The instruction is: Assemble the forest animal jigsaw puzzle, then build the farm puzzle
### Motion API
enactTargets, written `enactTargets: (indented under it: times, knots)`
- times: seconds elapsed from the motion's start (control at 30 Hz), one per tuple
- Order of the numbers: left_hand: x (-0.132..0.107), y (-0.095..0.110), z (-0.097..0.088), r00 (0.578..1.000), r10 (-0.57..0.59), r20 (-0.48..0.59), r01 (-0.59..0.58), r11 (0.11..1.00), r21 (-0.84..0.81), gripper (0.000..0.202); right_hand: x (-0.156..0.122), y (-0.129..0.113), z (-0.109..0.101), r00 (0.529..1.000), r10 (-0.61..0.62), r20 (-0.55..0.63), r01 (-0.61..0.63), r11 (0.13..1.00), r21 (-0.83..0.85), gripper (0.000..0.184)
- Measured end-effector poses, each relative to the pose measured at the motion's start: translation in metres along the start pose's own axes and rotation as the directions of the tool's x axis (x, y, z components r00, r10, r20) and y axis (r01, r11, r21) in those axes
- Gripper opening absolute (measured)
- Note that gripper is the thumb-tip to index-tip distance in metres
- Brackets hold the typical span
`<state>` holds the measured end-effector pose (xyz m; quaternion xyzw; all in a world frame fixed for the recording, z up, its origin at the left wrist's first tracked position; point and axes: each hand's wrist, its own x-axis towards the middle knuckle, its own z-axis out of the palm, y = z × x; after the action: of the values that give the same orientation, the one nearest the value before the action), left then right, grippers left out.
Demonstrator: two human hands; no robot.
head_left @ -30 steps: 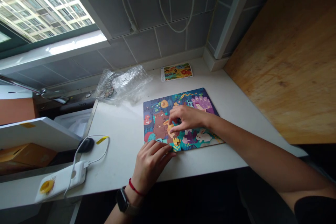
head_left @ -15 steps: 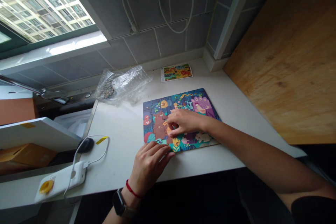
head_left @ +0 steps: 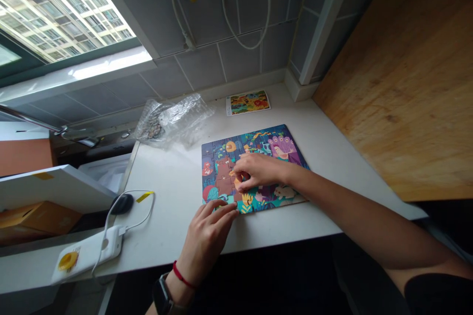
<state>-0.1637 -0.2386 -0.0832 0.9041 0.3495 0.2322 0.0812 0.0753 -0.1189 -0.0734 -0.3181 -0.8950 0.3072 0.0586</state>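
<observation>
1. While lying on the colourful cardboard animal jigsaw puzzle [head_left: 283, 146] at frame centre, right hand [head_left: 260, 171] curls its fingers narrow, pinching a small orange puzzle piece [head_left: 236, 180].
2. Left hand [head_left: 207, 236], lower centre, is flat and loosely spread, holding nothing, tips touching the puzzle's lower-left edge.
3. Puzzle lies flat on white table [head_left: 170, 172]; crumpled clear plastic bag [head_left: 173, 118] is to its upper left.

The right hand [head_left: 260, 171] hides the middle of the puzzle [head_left: 284, 147]. The contents of the plastic bag [head_left: 173, 118], by the counter's back edge, are unclear. Hanging cables [head_left: 246, 47] run off the top edge.
</observation>
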Motion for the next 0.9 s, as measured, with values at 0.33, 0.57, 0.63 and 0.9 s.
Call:
enactTargets:
  times: [0.33, 0.57, 0.63, 0.9]
  knots:
    - [-0.005, -0.002, 0.005, 1.0, 0.0, -0.009, 0.0, 1.0, 0.002, 0.027, 0.0, 0.0, 0.0, 1.0, -0.005, -0.011, 0.005, 1.0, -0.004, 0.018]
    - [-0.005, 0.0, 0.005, 0.997, -0.012, 0.074, 0.011, 1.0, 0.018, 0.04, -0.002, -0.007, -0.002, 1.0, -0.006, -0.003, 0.006, 0.998, -0.066, 0.032]
    - [-0.006, 0.001, 0.006, 0.998, -0.027, 0.055, 0.027, 1.0, -0.005, 0.039, -0.002, -0.008, -0.002, 1.0, 0.006, 0.001, -0.006, 0.997, -0.077, 0.032]
    - [-0.017, 0.015, 0.02, 0.986, -0.164, 0.009, 0.164, 0.986, -0.037, 0.042, -0.001, -0.006, -0.001, 1.0, -0.006, 0.007, 0.007, 0.997, -0.072, 0.033]
